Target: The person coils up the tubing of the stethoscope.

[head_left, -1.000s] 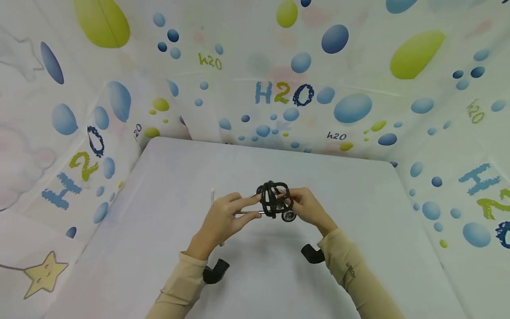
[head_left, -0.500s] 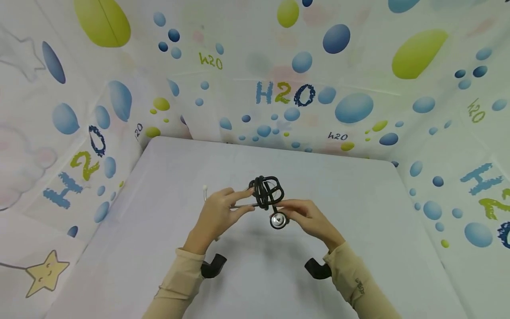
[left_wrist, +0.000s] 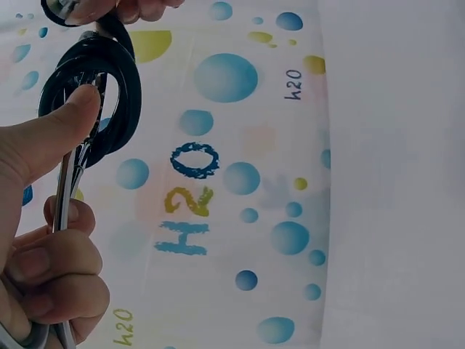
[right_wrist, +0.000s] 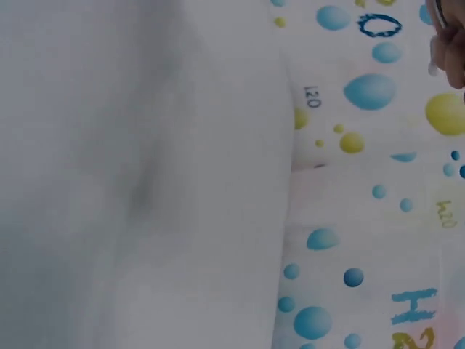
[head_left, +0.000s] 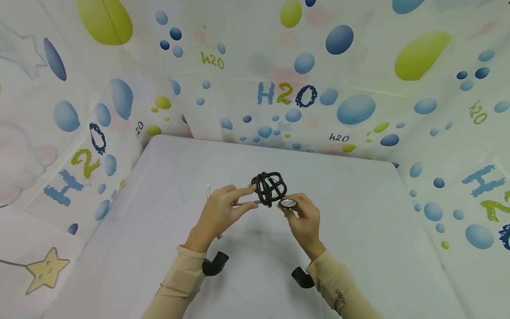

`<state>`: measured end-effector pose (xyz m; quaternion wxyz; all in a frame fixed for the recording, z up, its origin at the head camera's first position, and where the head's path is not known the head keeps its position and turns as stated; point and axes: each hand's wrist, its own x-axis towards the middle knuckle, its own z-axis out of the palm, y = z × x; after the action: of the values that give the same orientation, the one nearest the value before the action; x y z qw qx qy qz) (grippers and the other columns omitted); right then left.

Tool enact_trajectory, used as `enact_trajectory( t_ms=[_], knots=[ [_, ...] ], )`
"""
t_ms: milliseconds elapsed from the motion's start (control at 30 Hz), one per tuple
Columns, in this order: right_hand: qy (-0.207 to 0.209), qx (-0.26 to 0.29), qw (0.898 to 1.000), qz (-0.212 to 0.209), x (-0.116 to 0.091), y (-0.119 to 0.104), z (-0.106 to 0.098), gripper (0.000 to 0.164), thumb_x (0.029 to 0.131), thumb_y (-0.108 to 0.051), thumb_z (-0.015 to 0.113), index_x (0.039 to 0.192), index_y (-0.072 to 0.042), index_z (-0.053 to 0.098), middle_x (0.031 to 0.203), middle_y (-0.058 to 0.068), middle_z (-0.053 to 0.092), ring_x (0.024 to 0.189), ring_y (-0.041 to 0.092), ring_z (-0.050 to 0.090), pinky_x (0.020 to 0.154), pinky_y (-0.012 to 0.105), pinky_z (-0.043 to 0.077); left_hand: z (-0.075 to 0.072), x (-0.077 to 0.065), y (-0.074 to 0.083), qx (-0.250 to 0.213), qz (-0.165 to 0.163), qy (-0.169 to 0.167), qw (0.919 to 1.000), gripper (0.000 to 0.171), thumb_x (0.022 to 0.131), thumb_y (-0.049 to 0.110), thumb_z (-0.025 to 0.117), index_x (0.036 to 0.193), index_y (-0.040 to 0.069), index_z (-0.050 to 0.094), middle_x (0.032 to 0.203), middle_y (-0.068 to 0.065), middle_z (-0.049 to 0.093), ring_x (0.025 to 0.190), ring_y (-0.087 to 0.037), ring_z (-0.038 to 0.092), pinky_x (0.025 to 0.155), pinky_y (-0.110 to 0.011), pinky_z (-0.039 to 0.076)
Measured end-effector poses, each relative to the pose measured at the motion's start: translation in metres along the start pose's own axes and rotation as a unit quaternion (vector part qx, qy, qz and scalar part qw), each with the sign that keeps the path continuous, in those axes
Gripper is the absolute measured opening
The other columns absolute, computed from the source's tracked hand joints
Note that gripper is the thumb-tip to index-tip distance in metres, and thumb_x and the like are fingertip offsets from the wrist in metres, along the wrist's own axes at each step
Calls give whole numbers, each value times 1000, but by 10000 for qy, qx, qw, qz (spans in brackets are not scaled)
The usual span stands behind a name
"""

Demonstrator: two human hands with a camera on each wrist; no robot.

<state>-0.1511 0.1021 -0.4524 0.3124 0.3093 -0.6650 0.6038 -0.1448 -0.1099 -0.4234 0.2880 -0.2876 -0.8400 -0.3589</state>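
A stethoscope (head_left: 270,188) with its black tubing wound into a looped bundle is held up over the white table. My left hand (head_left: 221,210) grips its metal ear tubes (left_wrist: 64,189), the thumb lying against the coil in the left wrist view. A pale ear tip (head_left: 208,187) sticks out beyond the back of that hand. My right hand (head_left: 306,217) pinches the round metal chest piece (head_left: 287,203) just right of the coil, its face tilted upward. At the top of the left wrist view, fingertips (left_wrist: 149,9) show beside the chest piece.
Below the hands spreads a white table (head_left: 255,283). Behind and beside it hangs a patterned backdrop (head_left: 239,66) with blue and green drops and H2O lettering. Black angled pieces (head_left: 215,264) jut from under both sleeves.
My right hand has moved from the coil to the chest piece, which hung below facing forward and is now raised and tilted flatter. The coil has shifted slightly up; my left hand keeps its grip.
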Motion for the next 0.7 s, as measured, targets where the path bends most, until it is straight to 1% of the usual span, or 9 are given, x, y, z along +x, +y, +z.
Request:
enact_trajectory(
  t_ms=[100, 200, 300, 400, 433, 500, 567, 633, 700],
  knots=[
    [584, 336, 9970, 375, 4, -1, 1, 13, 79, 24, 56, 91, 18, 59, 92, 26, 59, 72, 14, 58, 59, 19, 49, 6, -4, -3, 51, -21, -46, 10000, 41, 65, 17, 85, 103, 7, 74, 57, 1, 48, 53, -5, 30, 46, -18, 27],
    [760, 205, 9930, 876, 10, -2, -2, 8, 89, 12, 54, 93, 16, 60, 94, 16, 65, 71, 12, 58, 62, 20, 49, 13, -10, -6, -5, -79, -30, 10000, 41, 64, 18, 86, 102, 7, 74, 55, 4, 44, 53, -4, 27, 46, -17, 25],
    [788, 226, 9869, 1393, 10, 1, -3, 14, 91, 6, 55, 88, 18, 59, 85, 2, 67, 66, 9, 57, 60, 18, 48, 16, -13, -7, -395, -104, 87, 9991, 41, 64, 15, 86, 102, 4, 73, 53, 6, 37, 54, -3, 26, 46, -17, 24],
    [919, 346, 9780, 1841, 7, 3, -3, 16, 91, 6, 55, 85, 21, 58, 76, -4, 65, 60, 6, 53, 56, 16, 45, 16, -11, -7, -890, -129, 94, 9959, 41, 65, 11, 85, 102, 1, 72, 52, 5, 35, 54, -2, 25, 47, -16, 24],
    [880, 266, 9788, 1828, 5, 2, -3, 13, 90, 8, 56, 84, 20, 58, 74, -4, 64, 59, 5, 51, 55, 15, 44, 16, -11, -7, -1081, -197, 93, 9939, 41, 65, 10, 85, 102, 0, 72, 52, 4, 42, 54, -2, 25, 47, -16, 24],
    [618, -9, 9876, 1442, 2, -1, -2, 5, 86, 14, 57, 82, 18, 60, 72, 1, 63, 57, 4, 48, 53, 15, 42, 17, -11, -7, -1411, -402, 89, 9891, 39, 67, 8, 84, 103, -1, 72, 60, -1, 58, 54, -3, 29, 47, -15, 27],
    [262, -508, 9959, 707, 0, -5, -1, 6, 81, 18, 58, 81, 13, 61, 73, 7, 63, 59, 7, 48, 53, 17, 41, 17, -11, -6, -1687, -669, 125, 9833, 38, 68, 8, 84, 102, -1, 71, 76, -8, 70, 53, -4, 33, 47, -16, 32],
    [-24, -955, 9954, -86, 1, -8, -1, 12, 78, 20, 58, 82, 9, 63, 76, 13, 64, 62, 10, 48, 53, 19, 40, 17, -10, -4, -1876, -903, 192, 9779, 36, 69, 8, 83, 102, -2, 72, 92, -11, 72, 54, -5, 36, 48, -18, 36],
    [-147, -1286, 9898, -600, 2, -10, -2, 16, 76, 20, 59, 85, 7, 64, 79, 15, 64, 63, 14, 48, 53, 21, 39, 17, -9, -3, -1911, -1052, 187, 9757, 36, 70, 9, 82, 103, -1, 72, 89, -9, 72, 54, -6, 37, 47, -20, 38]
  ],
)
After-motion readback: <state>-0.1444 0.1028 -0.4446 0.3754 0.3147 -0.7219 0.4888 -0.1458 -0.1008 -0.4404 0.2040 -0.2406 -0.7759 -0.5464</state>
